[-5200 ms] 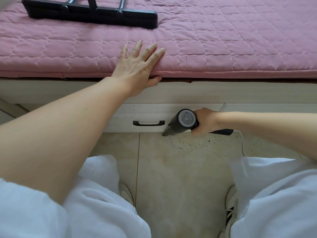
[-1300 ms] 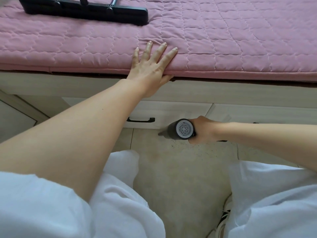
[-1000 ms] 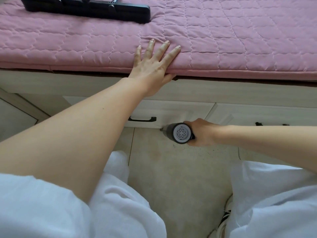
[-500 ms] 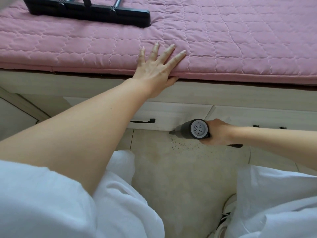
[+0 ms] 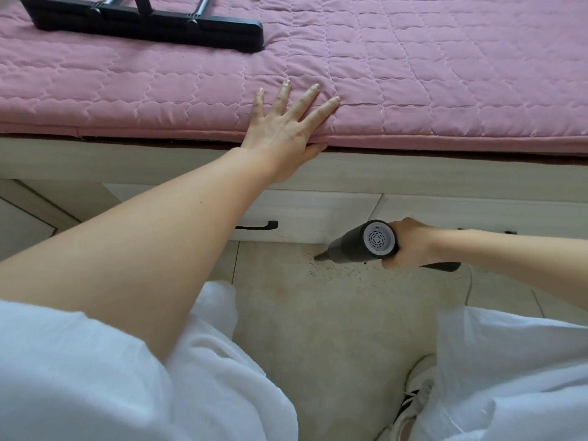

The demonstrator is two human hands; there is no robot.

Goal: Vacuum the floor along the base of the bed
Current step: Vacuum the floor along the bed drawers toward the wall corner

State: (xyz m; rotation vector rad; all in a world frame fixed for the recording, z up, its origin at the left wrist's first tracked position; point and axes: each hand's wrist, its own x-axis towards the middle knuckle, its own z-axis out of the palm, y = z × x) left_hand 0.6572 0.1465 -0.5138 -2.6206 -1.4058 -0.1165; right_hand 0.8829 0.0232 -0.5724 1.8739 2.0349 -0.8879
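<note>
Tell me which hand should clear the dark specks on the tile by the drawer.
Right. The right hand already grips the handheld vacuum, nozzle down at the specks. The left hand lies flat on the pink mattress cover, bracing.

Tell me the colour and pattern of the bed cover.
The bed cover is dusty pink, quilted in a wavy stitched grid; the head view shows it.

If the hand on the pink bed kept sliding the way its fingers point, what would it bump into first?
Probably nothing nearby. The left hand points up and slightly right across the pink quilted mattress cover. The long black flat tool head lies off to the left of that line.
</note>
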